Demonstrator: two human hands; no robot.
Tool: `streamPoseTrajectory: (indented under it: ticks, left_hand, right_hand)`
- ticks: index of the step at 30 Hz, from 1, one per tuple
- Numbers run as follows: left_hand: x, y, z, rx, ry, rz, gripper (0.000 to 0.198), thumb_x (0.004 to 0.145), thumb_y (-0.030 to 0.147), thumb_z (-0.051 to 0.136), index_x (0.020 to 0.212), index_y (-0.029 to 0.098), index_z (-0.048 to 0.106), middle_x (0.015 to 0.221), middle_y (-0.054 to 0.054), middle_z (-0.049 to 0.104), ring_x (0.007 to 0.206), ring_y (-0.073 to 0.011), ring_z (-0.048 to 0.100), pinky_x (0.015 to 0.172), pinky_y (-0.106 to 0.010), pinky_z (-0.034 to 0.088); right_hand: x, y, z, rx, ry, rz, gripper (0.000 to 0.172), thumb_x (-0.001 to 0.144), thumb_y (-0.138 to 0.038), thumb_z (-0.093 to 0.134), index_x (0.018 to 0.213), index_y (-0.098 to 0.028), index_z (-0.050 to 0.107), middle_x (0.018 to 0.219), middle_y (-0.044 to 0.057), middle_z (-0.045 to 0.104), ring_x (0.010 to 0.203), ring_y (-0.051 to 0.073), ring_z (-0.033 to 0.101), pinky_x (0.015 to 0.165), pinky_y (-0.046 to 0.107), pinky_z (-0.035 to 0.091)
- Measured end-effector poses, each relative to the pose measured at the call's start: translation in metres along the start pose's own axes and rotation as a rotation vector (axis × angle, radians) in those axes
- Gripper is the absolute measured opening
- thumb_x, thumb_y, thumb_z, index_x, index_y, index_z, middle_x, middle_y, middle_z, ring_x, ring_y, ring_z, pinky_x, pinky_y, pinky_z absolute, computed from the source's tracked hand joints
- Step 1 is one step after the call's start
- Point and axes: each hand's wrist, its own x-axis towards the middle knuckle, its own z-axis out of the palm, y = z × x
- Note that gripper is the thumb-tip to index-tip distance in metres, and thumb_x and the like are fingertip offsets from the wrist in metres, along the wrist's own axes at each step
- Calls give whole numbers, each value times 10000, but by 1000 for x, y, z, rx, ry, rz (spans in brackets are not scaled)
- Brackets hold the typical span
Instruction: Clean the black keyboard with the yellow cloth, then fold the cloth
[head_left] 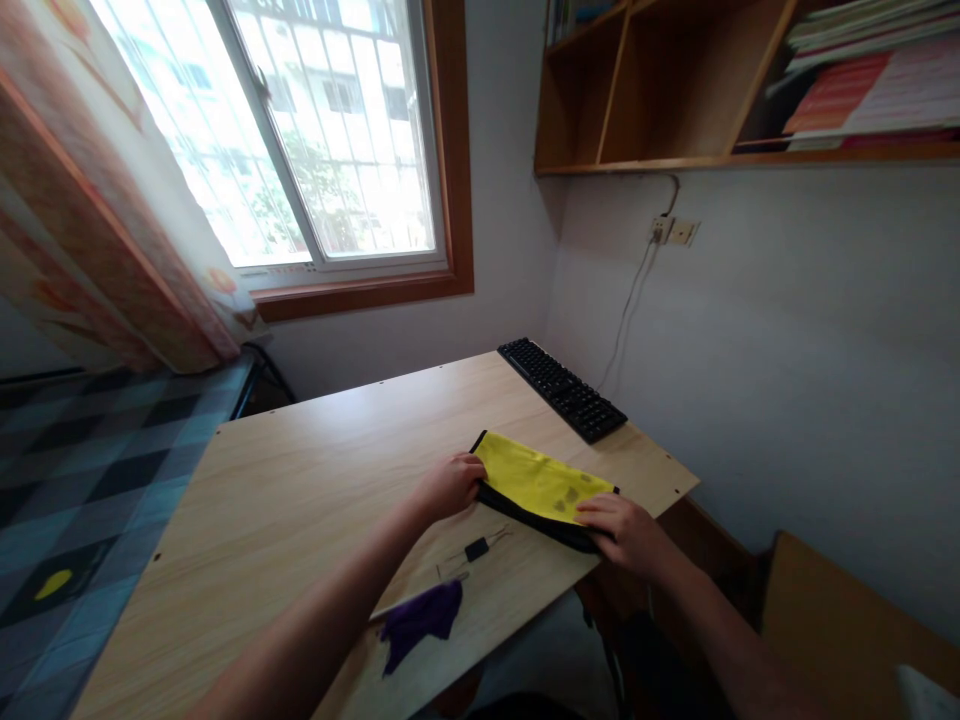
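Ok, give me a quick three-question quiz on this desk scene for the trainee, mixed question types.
1. True or false: both hands grip the folded yellow cloth with black edging.
2. Which thing lies nearest the desk's front edge? A) the black computer keyboard B) the crumpled purple cloth C) the small black clip
3. Fill in: the keyboard rests on the light wooden desk beside the white ____.

Key:
1. True: the left hand holds one end, the right hand the other.
2. B
3. wall
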Motion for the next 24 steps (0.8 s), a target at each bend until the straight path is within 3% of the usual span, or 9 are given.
streamPoseTrajectory:
  ticks: [5, 7, 10, 12, 16, 19, 24]
  left_hand:
    - [-9, 1, -7, 7, -53, 29, 334, 712, 71, 567, 918, 241, 767, 1044, -26, 766, 1009, -229, 669, 1003, -363, 461]
    - [-5, 0, -15, 32, -79, 32, 265, 742, 112, 580, 867, 250, 769, 1012, -16, 770, 975, -227, 677, 1028, -391, 443]
    - [10, -2, -19, 66, -77, 14, 245, 849, 166, 543, 897, 228, 774, 993, -46, 765, 955, -236, 680, 1010, -408, 460]
    - [24, -3, -14, 72, -64, 10, 289, 905, 175, 503, 1009, 215, 770, 1080, -68, 753, 1040, -246, 668, 1017, -395, 468]
    - [42, -4, 13, 78, -83, 14, 387, 952, 274, 552, 1322, 239, 659, 1398, -95, 624, 1311, -271, 549, 1145, -405, 387]
    - [42, -7, 31, 98, -103, -42, 579, 980, 428, 549, 1510, 203, 490, 1588, -162, 427, 1471, -342, 376, 1221, -526, 250]
    - [36, -18, 38, 131, -165, -163, 623, 1027, 539, 419, 1593, 290, 345, 1683, -104, 257, 1553, -293, 217, 1244, -570, 114]
  right_hand:
    - [-5, -9, -11, 67, -147, 63, 293, 904, -401, 673, 1120, -238, 787, 1268, 109, 713, 1208, 300, 627, 1054, 451, 469]
    - [-3, -5, -14, 109, -106, 114, 347, 964, -465, 574, 1094, -226, 789, 1210, 107, 736, 1172, 278, 646, 1035, 422, 482]
    - [5, 8, -10, 48, 90, 238, 389, 998, -445, 483, 1097, -209, 776, 1196, 110, 734, 1161, 263, 646, 1036, 405, 479]
    - [11, 18, -2, -72, 183, 329, 385, 974, -411, 513, 1204, -190, 730, 1285, 126, 690, 1214, 278, 611, 1064, 414, 453]
    - [15, 35, 13, -293, 145, 536, 500, 888, -440, 639, 1297, -152, 649, 1339, 175, 638, 1231, 338, 581, 1029, 434, 444]
    - [13, 43, 18, -332, 117, 593, 377, 876, -458, 648, 1110, -163, 683, 1190, 163, 682, 1135, 319, 616, 937, 385, 460]
    - [25, 51, 14, -132, 165, 593, 104, 843, -291, 626, 900, -204, 620, 965, 90, 713, 927, 247, 663, 758, 301, 455]
